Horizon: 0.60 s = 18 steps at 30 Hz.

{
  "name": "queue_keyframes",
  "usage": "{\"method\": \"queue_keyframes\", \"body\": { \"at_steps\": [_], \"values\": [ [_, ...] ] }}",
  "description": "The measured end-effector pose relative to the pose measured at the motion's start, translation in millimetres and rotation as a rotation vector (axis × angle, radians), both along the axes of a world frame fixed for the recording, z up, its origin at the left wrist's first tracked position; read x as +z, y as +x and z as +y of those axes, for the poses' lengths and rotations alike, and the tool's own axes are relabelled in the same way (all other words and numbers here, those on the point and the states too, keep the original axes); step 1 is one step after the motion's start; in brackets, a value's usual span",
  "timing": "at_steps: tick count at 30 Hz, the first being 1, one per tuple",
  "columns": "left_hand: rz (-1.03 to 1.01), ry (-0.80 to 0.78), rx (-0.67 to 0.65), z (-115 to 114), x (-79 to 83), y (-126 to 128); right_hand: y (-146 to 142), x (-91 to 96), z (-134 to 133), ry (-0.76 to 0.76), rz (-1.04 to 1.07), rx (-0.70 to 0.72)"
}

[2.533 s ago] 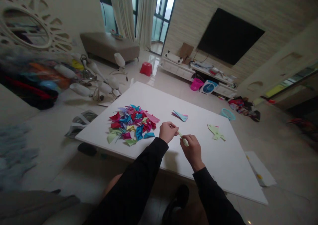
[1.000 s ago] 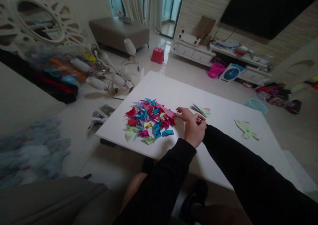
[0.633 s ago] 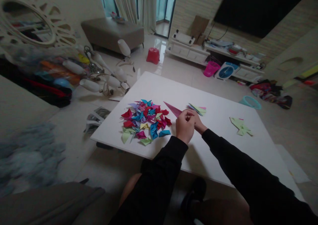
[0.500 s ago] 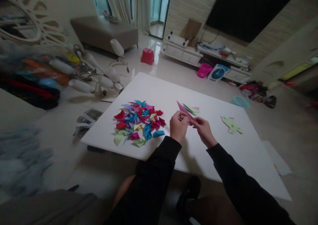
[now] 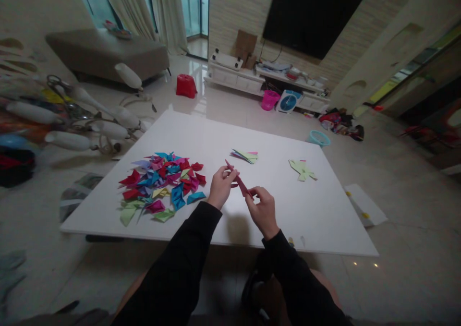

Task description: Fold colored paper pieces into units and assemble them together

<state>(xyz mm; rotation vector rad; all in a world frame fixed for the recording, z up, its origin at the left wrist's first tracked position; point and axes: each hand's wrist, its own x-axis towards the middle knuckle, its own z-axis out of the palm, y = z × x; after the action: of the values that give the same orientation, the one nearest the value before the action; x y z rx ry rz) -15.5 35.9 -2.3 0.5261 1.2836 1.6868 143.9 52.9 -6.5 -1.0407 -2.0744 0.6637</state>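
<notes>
Both hands hold a narrow folded strip of pink paper [image 5: 236,181] above the white table [image 5: 216,134]. My left hand [image 5: 220,187] pinches its upper end and my right hand [image 5: 262,211] pinches its lower end. A heap of folded paper pieces [image 5: 162,182] in red, blue, pink and green lies left of my left hand. A small stack of green, blue and pink paper sheets [image 5: 245,156] lies just beyond the hands. A pale green folded shape [image 5: 301,169] rests to the right.
A white sheet [image 5: 365,204] lies on the floor right of the table. A chandelier with white lamp arms [image 5: 90,119] lies on the floor at the left. Farther off stand a red stool [image 5: 186,86], a pink basket [image 5: 270,100] and a low TV cabinet [image 5: 248,78].
The pale green strip held earlier is gone from my hands. My right hand reached to the heap, took a pink paper, and both hands brought it in front of me, folded narrow.
</notes>
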Motion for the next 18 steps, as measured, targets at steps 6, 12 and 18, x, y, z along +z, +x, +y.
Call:
{"method": "queue_keyframes", "body": {
  "at_steps": [6, 12, 18],
  "values": [
    [-0.013, 0.014, -0.135, 15.4, -0.4, 11.4, 12.3, 13.0, 12.4, -0.134, 0.092, 0.035],
    [0.049, 0.065, -0.309, 24.5, -6.6, 33.1, 24.8, 17.2, 32.3, -0.363, 0.273, -0.026],
    [0.031, 0.103, -0.386, 22.7, -5.5, 50.4, 38.4, 15.2, 35.8, -0.436, 0.350, -0.005]
  ]
}}
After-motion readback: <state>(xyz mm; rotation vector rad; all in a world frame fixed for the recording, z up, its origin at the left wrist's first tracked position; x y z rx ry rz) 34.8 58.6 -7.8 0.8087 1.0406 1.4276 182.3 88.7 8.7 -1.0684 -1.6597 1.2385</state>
